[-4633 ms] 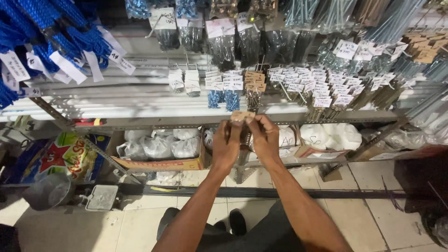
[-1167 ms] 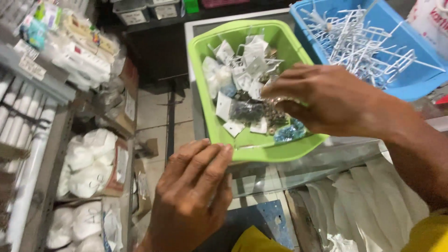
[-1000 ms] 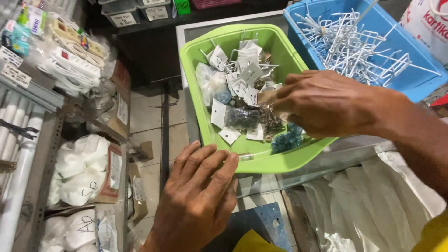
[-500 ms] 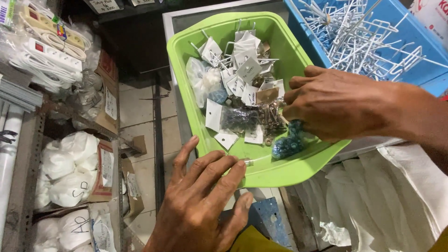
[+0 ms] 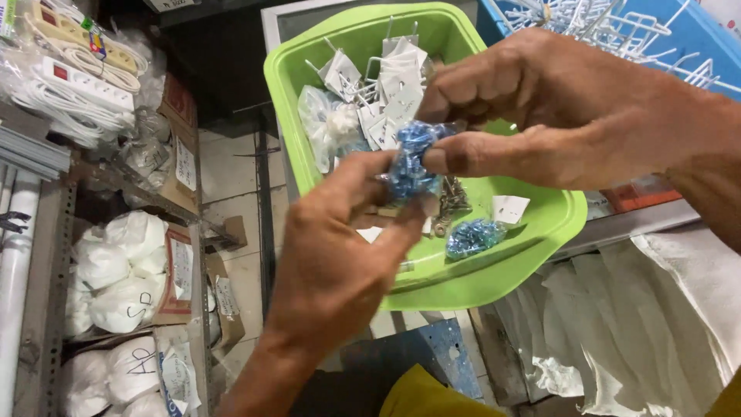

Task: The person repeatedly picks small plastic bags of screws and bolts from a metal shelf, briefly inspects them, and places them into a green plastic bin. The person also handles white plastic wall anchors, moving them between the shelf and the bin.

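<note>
My left hand [image 5: 340,255]: it has come up from under the green tray [image 5: 540,232] and now pinches the small bag of blue bits [image 5: 409,166].
My right hand [image 5: 563,116]: it lifted that bag out and grips its top.
Bag: up over the tray, between both hands.
Still in the tray: another blue bag [image 5: 472,236] and white tags [image 5: 390,100].

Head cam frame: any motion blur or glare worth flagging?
Head view: the left hand is smeared by motion blur, the right hand sharper; the blue packet between them is soft, its contents unreadable; the green tray rim is evenly lit, with only mild sheen; the shelf corner at top left is dim.
</note>
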